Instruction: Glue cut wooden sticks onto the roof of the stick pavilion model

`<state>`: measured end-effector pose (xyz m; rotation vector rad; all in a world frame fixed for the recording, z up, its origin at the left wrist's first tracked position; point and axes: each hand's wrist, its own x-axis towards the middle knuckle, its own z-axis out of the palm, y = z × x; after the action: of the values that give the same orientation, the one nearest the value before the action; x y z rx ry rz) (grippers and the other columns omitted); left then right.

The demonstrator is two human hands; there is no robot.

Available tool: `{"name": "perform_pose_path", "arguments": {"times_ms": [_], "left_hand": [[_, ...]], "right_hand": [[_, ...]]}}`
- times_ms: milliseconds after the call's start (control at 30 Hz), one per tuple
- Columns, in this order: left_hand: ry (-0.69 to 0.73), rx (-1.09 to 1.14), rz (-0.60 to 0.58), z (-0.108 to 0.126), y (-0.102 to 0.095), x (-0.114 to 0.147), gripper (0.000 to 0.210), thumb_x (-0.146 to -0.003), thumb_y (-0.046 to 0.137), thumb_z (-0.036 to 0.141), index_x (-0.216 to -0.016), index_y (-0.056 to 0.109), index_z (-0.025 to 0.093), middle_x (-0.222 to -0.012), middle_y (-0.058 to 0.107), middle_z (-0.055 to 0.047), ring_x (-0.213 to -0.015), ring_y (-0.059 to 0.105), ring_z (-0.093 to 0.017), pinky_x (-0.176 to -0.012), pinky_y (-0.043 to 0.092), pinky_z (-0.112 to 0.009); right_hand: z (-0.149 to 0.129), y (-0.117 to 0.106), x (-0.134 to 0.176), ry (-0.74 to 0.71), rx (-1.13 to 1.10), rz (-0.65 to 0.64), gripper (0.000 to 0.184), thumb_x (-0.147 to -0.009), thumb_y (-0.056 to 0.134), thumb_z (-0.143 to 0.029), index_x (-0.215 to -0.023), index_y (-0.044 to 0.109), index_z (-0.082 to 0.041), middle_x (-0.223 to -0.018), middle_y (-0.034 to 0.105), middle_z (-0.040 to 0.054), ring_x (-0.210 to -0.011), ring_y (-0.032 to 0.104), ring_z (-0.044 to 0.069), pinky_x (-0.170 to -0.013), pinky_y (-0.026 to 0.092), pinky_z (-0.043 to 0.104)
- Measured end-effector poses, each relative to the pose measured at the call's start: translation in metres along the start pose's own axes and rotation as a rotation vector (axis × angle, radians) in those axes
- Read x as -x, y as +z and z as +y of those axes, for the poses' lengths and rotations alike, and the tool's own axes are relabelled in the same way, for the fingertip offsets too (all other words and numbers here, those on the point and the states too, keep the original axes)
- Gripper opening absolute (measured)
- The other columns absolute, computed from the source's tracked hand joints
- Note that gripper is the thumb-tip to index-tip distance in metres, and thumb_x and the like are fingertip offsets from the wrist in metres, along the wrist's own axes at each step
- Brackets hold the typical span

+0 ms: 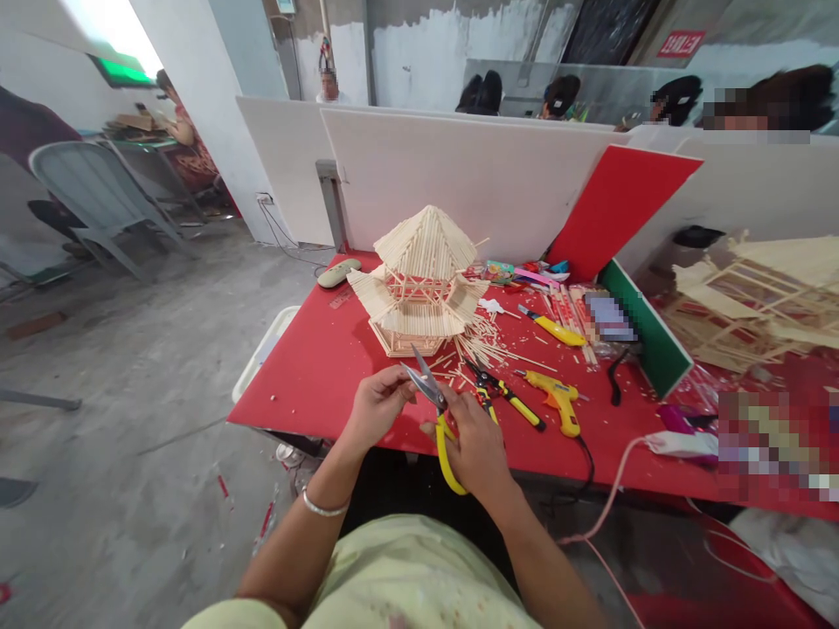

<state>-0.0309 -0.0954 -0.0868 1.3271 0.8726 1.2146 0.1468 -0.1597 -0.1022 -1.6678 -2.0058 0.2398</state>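
From the head view, the right hand (473, 438) is wrapped round a pair of yellow-handled scissors (440, 400), blades parted and pointing up and away over the near edge of the red desk (298, 384). In comes the left hand (382, 404), thumb and fingertips bunched together right beside those blades; whether they pinch a sliver of stick, I cannot tell, it's too small.

Just beyond, here's the centrepiece: a two-tiered pagoda model (429, 245) built of thin wooden sticks, upright on the desk, with nobody touching it. Loose stick offcuts (483, 339) spill out beside its base. To the right lie black-and-yellow pliers (515, 404), a yellow utility knife (557, 330) and a yellow hot glue gun (556, 402), all at rest.

So the step in hand looks like trimming a small piece, well apart from any fixing. The next move, I'd say, calls for a steady left pinch, fingertips clear of the edges, and a short, careful squeeze on the handles.
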Motion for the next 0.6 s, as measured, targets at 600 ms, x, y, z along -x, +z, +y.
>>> {"name": "perform_pose_path", "arguments": {"times_ms": [600], "left_hand": [[-0.089,0.12,0.186,-0.032,-0.003,-0.002,0.031,-0.084,0.074,0.043,-0.099,0.072,0.016,-0.071,0.067,-0.001,-0.052,0.055,-0.007,-0.047,0.041,-0.017]], "right_hand": [[0.016,0.022,-0.015,0.052,0.197,-0.194,0.05,-0.09,0.062,-0.045,-0.136,0.057,-0.027,-0.117,0.065,0.0076,-0.112,0.059,0.022,-0.097,0.044,0.033]]}}
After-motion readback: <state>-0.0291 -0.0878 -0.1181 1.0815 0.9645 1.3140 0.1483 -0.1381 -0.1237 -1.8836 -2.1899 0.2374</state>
